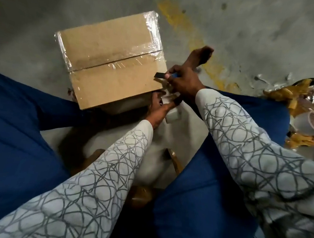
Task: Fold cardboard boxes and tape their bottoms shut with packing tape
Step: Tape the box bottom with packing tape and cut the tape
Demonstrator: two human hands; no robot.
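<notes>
- Head view, nearest: left hand [159, 109] clasped on tape roll [173, 116], just off box's near right corner.
- Beyond: right hand [185, 81] gripping cutter [161, 75], blade aimed left at taut tape.
- Farthest: cardboard box [109, 65] on floor, taped seam running left-right.

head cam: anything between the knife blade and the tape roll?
Yes, in the head view: a stretched strip of clear tape runs from the box corner, below the knife blade, toward the tape roll.

Dim, soft light — glare glints off the tape [148, 48] on the box, near sleeves blurred, edges bowed.
</notes>
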